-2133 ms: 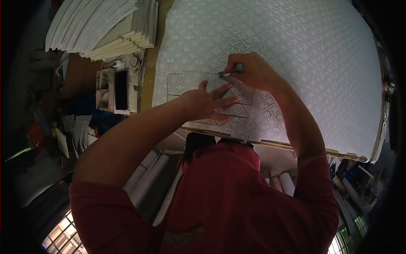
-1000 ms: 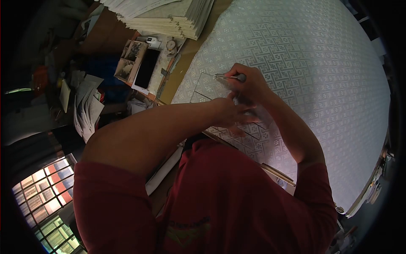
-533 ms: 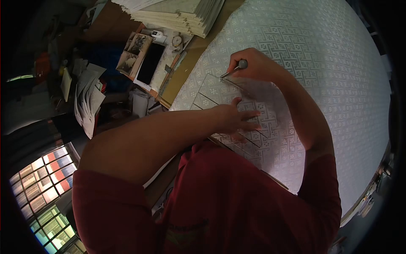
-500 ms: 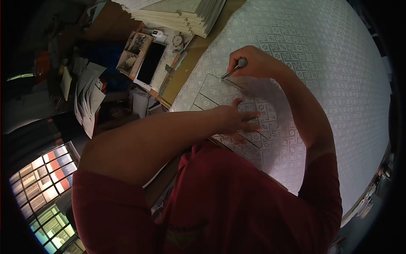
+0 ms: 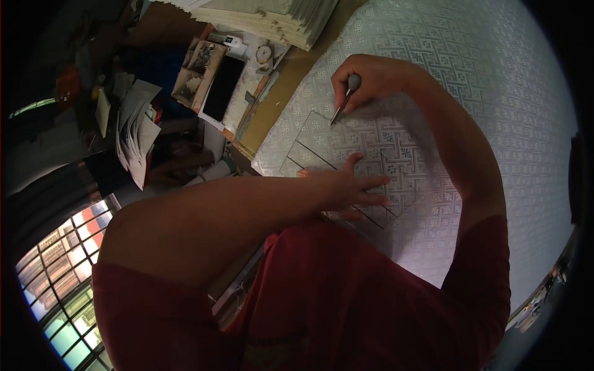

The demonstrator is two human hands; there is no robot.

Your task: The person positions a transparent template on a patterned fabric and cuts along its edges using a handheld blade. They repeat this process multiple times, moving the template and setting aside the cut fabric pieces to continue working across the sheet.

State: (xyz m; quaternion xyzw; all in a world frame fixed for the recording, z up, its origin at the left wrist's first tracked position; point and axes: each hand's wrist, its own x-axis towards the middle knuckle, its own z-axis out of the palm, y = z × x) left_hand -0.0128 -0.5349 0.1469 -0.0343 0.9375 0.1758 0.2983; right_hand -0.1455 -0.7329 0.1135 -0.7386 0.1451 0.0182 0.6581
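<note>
My right hand (image 5: 371, 77) grips a slim metal tool (image 5: 344, 102) with a rounded grey knob at its upper end. The tool's tip points down at the upper edge of a clear rectangular plate (image 5: 307, 133) with several dark straight lines across it. This plate lies on a pale silvery sheet (image 5: 421, 139) patterned with fretwork and small flowers. Fingers spread, my left hand (image 5: 356, 188) rests flat over the plate and hides its middle.
Beyond the sheet's left edge are a dark phone (image 5: 224, 88), a round-faced watch (image 5: 264, 54) and a compartmented box (image 5: 198, 71) of small items. A thick paper stack (image 5: 291, 21) sits at the top. Loose papers (image 5: 137, 123) stand at left, above a barred window (image 5: 65, 272).
The right hand's tool tip has moved slightly right and down along the plate's edge, and the tool stands steeper. My left hand stays spread on the plate. The whole view has shifted slightly.
</note>
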